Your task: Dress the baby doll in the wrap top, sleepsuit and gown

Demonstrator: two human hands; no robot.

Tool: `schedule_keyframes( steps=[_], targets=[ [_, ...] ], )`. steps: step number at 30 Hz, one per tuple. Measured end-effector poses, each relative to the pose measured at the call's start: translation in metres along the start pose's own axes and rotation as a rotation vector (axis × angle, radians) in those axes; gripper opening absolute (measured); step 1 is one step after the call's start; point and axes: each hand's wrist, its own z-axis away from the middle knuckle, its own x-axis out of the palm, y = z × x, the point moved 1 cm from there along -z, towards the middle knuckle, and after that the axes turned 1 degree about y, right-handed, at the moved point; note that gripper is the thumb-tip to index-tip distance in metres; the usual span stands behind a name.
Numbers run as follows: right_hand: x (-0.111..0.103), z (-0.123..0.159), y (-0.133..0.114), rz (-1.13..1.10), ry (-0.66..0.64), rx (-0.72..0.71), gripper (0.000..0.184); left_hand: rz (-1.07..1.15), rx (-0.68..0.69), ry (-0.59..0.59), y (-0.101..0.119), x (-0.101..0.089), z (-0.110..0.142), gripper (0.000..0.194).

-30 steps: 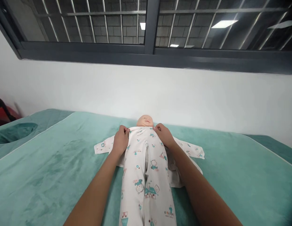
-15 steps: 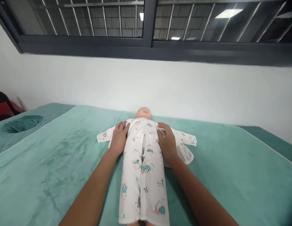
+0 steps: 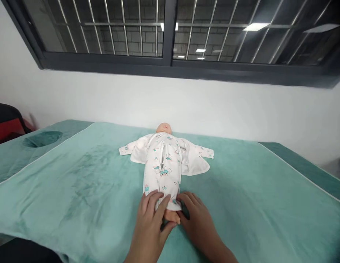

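A baby doll (image 3: 164, 128) lies on its back, its head near the wall. White printed trousers (image 3: 164, 171) cover it from chest to lower legs. A white printed shirt (image 3: 195, 160) is spread open beneath, sleeves out to both sides. My left hand (image 3: 151, 221) curls over the lower trouser leg on the left, its thumb by the doll's bare foot (image 3: 172, 216). At the other trouser hem, my right hand (image 3: 198, 221) grips the cloth edge with bent fingers, thumb against the foot. The doll's other foot is hidden behind my left hand.
A green padded table cover (image 3: 241, 190) lies under the doll, with a round hollow (image 3: 44, 138) at far left. Behind it rise a white wall (image 3: 227, 109) and a dark-framed barred window (image 3: 167, 62). A black and red object (image 3: 8, 122) stands at the left edge.
Both hands have moved from beside the doll's upper body down to the trouser hems. The shirt sides are now uncovered, and the camera view has shifted.
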Motion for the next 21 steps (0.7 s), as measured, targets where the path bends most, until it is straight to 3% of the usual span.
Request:
schedule_keyframes(
  steps=[5, 12, 16, 21],
  targets=[
    [-0.008, 0.006, -0.006, -0.159, -0.021, -0.054, 0.017, -0.085, 0.018, 0.010, 0.013, 0.003, -0.005, 0.052],
    [-0.020, 0.030, 0.002, -0.230, -0.037, -0.021, 0.017, 0.029, 0.008, 0.126, 0.026, 0.010, 0.006, 0.005],
    [-0.023, 0.035, 0.007, -0.183, -0.046, -0.043, 0.019, 0.099, 0.022, 0.178, 0.025, 0.009, 0.014, 0.009],
    [-0.027, 0.033, -0.007, -0.164, 0.065, -0.106, 0.020, 0.145, -0.002, 0.216, 0.011, -0.001, 0.033, 0.017]
  ],
)
